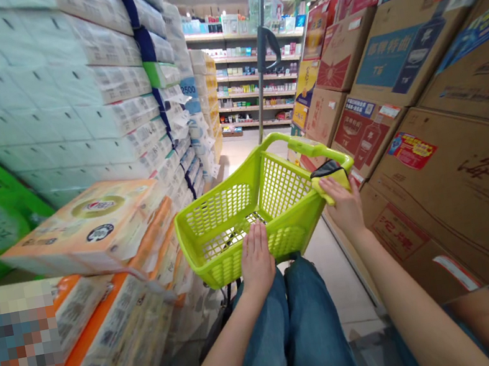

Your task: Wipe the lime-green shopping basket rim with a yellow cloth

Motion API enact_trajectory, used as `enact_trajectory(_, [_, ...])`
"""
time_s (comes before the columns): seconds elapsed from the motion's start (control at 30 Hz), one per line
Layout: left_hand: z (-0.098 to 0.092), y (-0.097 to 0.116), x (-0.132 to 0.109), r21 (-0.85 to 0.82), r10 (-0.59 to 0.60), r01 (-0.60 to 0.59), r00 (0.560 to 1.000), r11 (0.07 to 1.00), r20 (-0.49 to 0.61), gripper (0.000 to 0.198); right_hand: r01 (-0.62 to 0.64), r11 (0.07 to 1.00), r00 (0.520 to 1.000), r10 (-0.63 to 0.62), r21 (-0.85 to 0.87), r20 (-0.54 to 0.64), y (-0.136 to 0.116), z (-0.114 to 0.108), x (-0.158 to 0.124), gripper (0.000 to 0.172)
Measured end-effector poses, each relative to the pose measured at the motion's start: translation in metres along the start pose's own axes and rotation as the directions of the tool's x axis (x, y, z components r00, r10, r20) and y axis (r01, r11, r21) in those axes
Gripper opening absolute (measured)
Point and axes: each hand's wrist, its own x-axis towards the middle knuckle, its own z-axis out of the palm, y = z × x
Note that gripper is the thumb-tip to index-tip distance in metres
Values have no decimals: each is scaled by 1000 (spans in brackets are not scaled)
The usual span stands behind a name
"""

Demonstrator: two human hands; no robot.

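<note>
A lime-green plastic shopping basket (215,204) with perforated sides stands tilted in front of my knees, nothing inside it that I can make out. My left hand (257,256) rests on its near rim, fingers stretched out together and lying flat. At the basket's right end, beside the raised handle (309,147), my right hand (341,203) is closed on a yellow cloth (341,177) and presses it to the green plastic. A dark, black-edged piece shows at the cloth's top; I cannot tell whether it belongs to the cloth.
Stacked white tissue packs (68,94) rise on the left, with an orange tissue pack (94,219) lower down. Cardboard cartons (472,187) wall the right side. Behind the basket stands a metal pole (263,88) with a dark fitting; stocked shelves (249,75) line the back.
</note>
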Motion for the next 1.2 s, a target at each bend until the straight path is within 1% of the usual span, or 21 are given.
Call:
enact_trajectory(0.07, [1,1,0,6,-7,7,1000,1000,-8,77,-99,995,995,98,-20,-36,-9,6,0,62])
enact_trajectory(0.13, [2,1,0,9,-11,12,1000,1000,-18,77,-125,992,992,125,-14,-14,-42,18,-10,65])
enact_trajectory(0.17, [2,1,0,9,-13,13,1000,1000,-22,78,-100,995,995,100,3,19,-64,25,-17,68])
enact_trajectory(0.27, [2,1,0,12,-15,16,1000,1000,-23,77,36,993,991,-50,116,122,-124,42,-40,71])
enact_trajectory(0.33, [2,0,0,14,-14,14,1000,1000,-16,76,121,977,975,-150,176,162,-139,44,-48,72])
enact_trajectory(0.37, [1,0,0,13,-11,12,1000,1000,-13,76,176,964,960,-213,199,183,-136,41,-49,72])
enact_trajectory(0.4, [1,-1,0,12,-9,9,1000,1000,-11,76,233,948,939,-278,218,204,-126,36,-46,73])
enact_trajectory(0.47, [0,-1,0,8,-7,7,1000,1000,-11,77,326,918,895,-377,227,238,-89,22,-35,75])
enact_trajectory(0.5, [-1,-1,1,7,-4,4,1000,1000,-11,77,325,924,899,-367,201,239,-65,14,-27,74])
enact_trajectory(0.6, [0,0,1,7,-3,3,1000,1000,-11,76,154,987,980,-160,51,122,-1,-6,-5,67])
enact_trajectory(0.67, [1,1,0,6,-7,7,1000,1000,-16,76,28,1000,999,-27,-10,31,16,-9,2,64])
enact_trajectory(0.7, [1,1,0,4,-11,11,1000,1000,-21,76,-27,999,1000,27,-28,-1,14,-7,2,64])
enact_trajectory(0.73, [1,1,0,0,-14,14,1000,1000,-24,76,-71,997,997,70,-40,-21,5,-3,0,64])
enact_trajectory(0.8, [1,2,0,-6,-16,15,1000,1000,-25,77,-118,992,993,117,-47,-19,-31,11,-11,67])
enact_trajectory(0.83, [1,1,0,-6,-16,16,1000,1000,-23,77,-96,995,995,96,-35,14,-54,20,-18,68])
enact_trajectory(0.93, [2,1,1,8,-16,16,1000,1000,-9,76,54,996,989,-63,69,131,-118,39,-41,70])
enact_trajectory(1.0, [2,0,1,22,-14,14,1000,1000,-8,76,147,980,970,-170,134,173,-137,42,-49,70])
enact_trajectory(1.03, [2,0,1,26,-10,10,1000,1000,-10,77,195,968,956,-224,158,190,-137,40,-49,71])
enact_trajectory(1.1, [2,-1,0,26,-4,5,1000,1000,-13,79,275,945,927,-309,175,213,-115,32,-42,72])
enact_trajectory(1.13, [2,-1,0,22,-2,2,1000,1000,-12,79,294,942,921,-325,164,216,-96,25,-34,72])
enact_trajectory(1.2, [1,-1,0,15,0,0,1000,1000,-11,80,254,963,945,-267,93,188,-52,12,-16,71])
